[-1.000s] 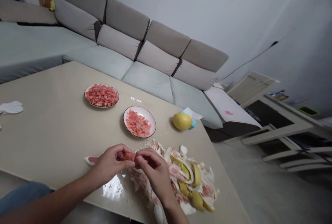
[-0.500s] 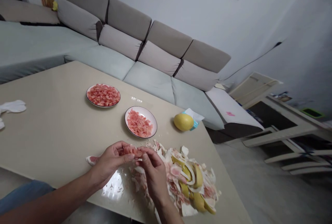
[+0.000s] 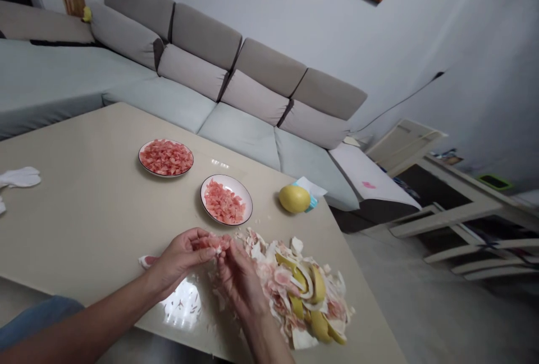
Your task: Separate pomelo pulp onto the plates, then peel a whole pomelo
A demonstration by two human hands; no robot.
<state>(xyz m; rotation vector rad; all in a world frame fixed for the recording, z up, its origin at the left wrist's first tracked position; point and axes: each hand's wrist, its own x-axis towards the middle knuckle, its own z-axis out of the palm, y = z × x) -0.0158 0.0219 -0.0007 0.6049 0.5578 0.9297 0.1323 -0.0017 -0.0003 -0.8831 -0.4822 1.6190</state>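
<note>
My left hand (image 3: 182, 254) and my right hand (image 3: 240, 278) meet over the near edge of the beige table (image 3: 76, 218), both pinched on one pink pomelo segment (image 3: 213, 242). To their right lies a heap of yellow-and-white pomelo peel and membrane scraps (image 3: 298, 296). Just beyond the hands stands a white plate of pink pomelo flesh (image 3: 226, 199), and a fuller plate of the same flesh (image 3: 165, 157) sits farther back left. Part of another pink segment (image 3: 145, 261) shows beneath my left hand.
A whole yellow pomelo (image 3: 295, 199) rests near the table's far right corner against a tissue pack (image 3: 310, 189). White crumpled tissue (image 3: 19, 178) lies at the left edge. A grey sofa (image 3: 202, 72) runs behind the table; white furniture (image 3: 446, 206) stands at right.
My right hand has slid a little down and right, pulling at the segment, while my left hand stays pinched on it. The camera has shifted slightly.
</note>
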